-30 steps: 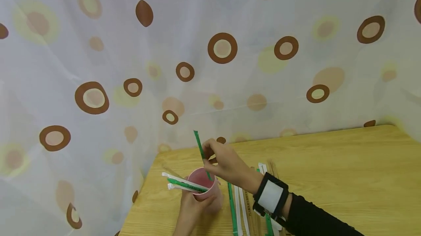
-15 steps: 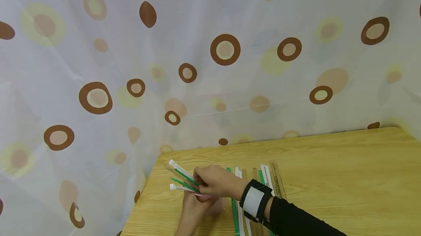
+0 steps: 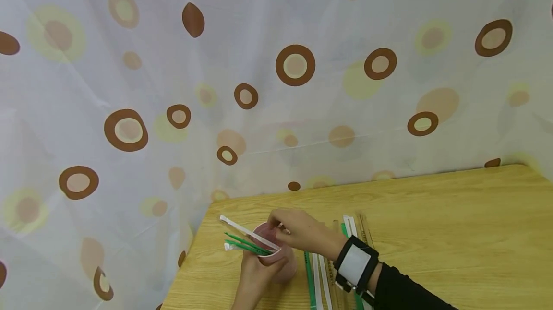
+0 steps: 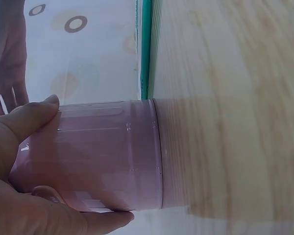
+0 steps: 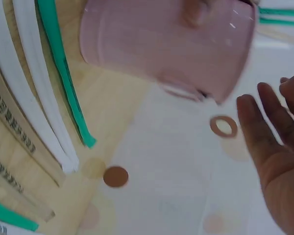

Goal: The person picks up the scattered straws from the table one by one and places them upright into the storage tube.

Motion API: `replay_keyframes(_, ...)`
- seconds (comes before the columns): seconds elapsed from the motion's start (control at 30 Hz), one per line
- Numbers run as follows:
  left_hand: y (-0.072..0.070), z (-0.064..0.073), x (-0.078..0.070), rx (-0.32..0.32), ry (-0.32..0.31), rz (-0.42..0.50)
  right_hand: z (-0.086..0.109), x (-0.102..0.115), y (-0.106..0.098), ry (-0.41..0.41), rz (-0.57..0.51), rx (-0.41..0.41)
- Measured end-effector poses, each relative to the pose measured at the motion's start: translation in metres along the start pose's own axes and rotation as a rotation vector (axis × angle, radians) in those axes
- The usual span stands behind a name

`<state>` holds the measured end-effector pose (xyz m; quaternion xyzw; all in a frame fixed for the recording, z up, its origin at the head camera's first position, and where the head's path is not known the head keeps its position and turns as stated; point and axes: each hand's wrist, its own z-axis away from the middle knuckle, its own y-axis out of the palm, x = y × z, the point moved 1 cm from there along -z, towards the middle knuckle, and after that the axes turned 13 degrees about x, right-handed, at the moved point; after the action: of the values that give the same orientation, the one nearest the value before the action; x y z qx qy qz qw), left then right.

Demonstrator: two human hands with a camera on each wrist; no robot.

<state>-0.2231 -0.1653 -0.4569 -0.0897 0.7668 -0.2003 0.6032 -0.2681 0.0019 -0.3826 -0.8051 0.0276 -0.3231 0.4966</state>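
Note:
A pink cup point(image 3: 286, 266) stands upright on the table, and several paper-wrapped straws lean out over its left rim. Among them are a white straw point(image 3: 242, 228) and green straws point(image 3: 242, 245). My left hand point(image 3: 255, 271) grips the cup's side, its thumb wrapped along the wall in the left wrist view. At the right of the rim is my right hand point(image 3: 300, 230), with loosely bent fingers. In the right wrist view its fingers point(image 5: 255, 122) hold nothing and are apart from the cup. The straws' lower ends are hidden inside the cup.
Right of the cup, several wrapped straws lie side by side on the wooden table point(image 3: 440, 233): a green straw point(image 3: 310, 279), white ones and brown ones point(image 3: 365, 228), partly under my right forearm. A spotted curtain point(image 3: 328, 99) hangs behind the table.
My right hand lowered a green straw into the cup among the others, let it go, then drew back to the right. The left hand kept its hold on the cup.

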Motion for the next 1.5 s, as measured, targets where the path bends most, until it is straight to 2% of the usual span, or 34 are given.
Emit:
replay_keyframes(0.13,0.002,0.001,0.003,-0.04,-0.041,-0.025,0.025,-0.005,-0.015,0.147,-0.02,-0.118)
replay_keyframes(0.23,0.003,0.002,0.002,-0.049,-0.028,-0.027,0.046,-0.014,-0.023,0.295,-0.047,-0.18)
replay_keyframes(0.3,0.002,0.002,0.002,-0.055,-0.023,-0.033,0.061,-0.022,-0.027,0.392,-0.062,-0.19)
replay_keyframes(0.37,0.001,0.002,0.001,-0.055,-0.02,-0.028,0.076,-0.031,-0.03,0.485,-0.057,-0.181)
replay_keyframes(0.53,0.002,0.002,-0.002,-0.052,-0.021,-0.006,0.119,-0.05,-0.035,0.716,-0.055,-0.069)
replay_keyframes(0.63,0.002,0.002,-0.002,-0.064,-0.022,-0.01,0.139,-0.057,-0.032,0.813,-0.071,-0.009)
replay_keyframes(0.83,0.001,0.004,-0.002,-0.068,-0.049,-0.034,0.153,-0.065,-0.017,0.868,-0.104,0.027)
replay_keyframes(1.23,0.002,0.002,0.001,-0.078,-0.039,-0.07,0.152,-0.065,-0.012,0.946,-0.103,-0.012)
replay_keyframes(1.5,0.002,0.001,0.002,-0.07,-0.042,-0.078,0.152,-0.069,-0.009,0.943,-0.093,-0.024)
